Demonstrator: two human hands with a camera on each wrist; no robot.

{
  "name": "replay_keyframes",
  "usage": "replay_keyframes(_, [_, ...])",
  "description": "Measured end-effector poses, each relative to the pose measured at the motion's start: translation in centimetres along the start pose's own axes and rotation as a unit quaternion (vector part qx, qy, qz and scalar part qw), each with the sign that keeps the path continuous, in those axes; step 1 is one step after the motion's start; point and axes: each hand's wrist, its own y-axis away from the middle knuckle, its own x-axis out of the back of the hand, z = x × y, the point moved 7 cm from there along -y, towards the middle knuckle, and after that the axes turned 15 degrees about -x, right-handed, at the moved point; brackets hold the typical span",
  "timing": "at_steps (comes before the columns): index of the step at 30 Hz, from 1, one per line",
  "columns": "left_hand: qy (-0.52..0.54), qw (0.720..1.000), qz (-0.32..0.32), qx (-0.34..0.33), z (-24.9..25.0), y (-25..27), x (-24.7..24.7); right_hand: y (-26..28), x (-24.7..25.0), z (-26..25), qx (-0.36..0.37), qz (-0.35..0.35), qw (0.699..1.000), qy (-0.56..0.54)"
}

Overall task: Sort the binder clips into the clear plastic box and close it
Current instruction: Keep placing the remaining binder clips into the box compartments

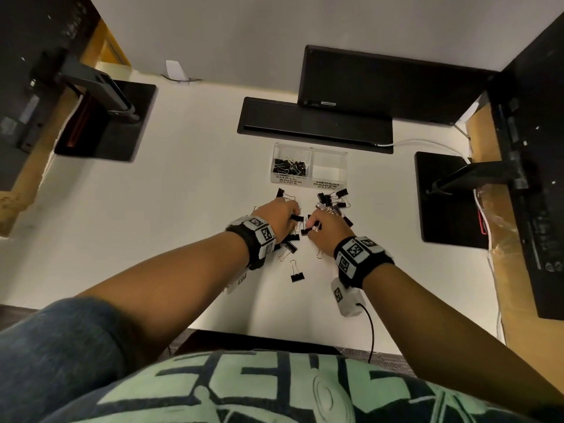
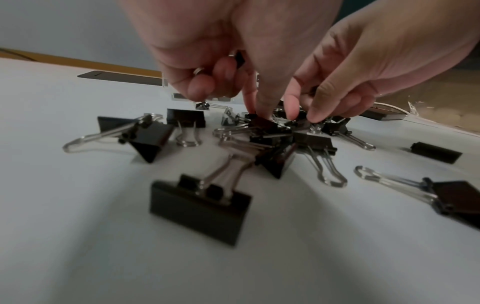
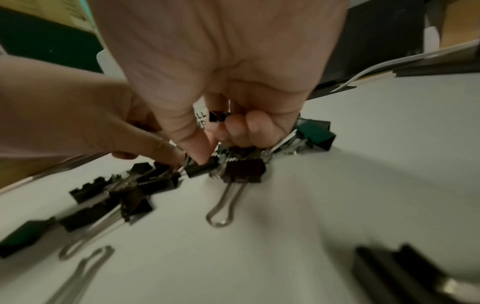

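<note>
Both the left hand (image 2: 207,67) and right hand (image 3: 228,98) pinched small clips (image 3: 201,167) from the counter (image 1: 195,184) pile; tangled handles could drag medium clips along.

Bare forearms, black wristbands (image 1: 361,261) with white square-coded tags at 12 o'clock, black cable (image 1: 370,331), green-printed dark shirt (image 1: 244,389), blue sleeve (image 1: 61,340)
</note>
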Motion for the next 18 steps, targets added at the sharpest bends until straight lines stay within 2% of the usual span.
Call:
replay_keyframes(3, [-0.021, 0.999, -0.013, -0.028, 0.6, -0.3, -0.2, -0.5, 1.0, -0.1, 0.02, 0.027, 0.999, -0.012])
replay_keyframes(7, [-0.061, 0.996, -0.03, -0.062, 1.1, -0.3, -0.5, -1.6, 1.6, -0.5, 0.029, 0.055, 0.998, 0.024])
replay_keyframes(12, [-0.119, 0.988, -0.055, -0.086, 1.5, -0.7, -0.5, -1.9, 0.9, -0.7, 0.011, 0.039, 0.992, 0.124])
replay_keyframes(18, [-0.153, 0.98, -0.076, -0.1, 1.6, -1.0, -0.4, -2.1, 0.9, 0.0, -0.023, 0.04, 0.996, 0.081])
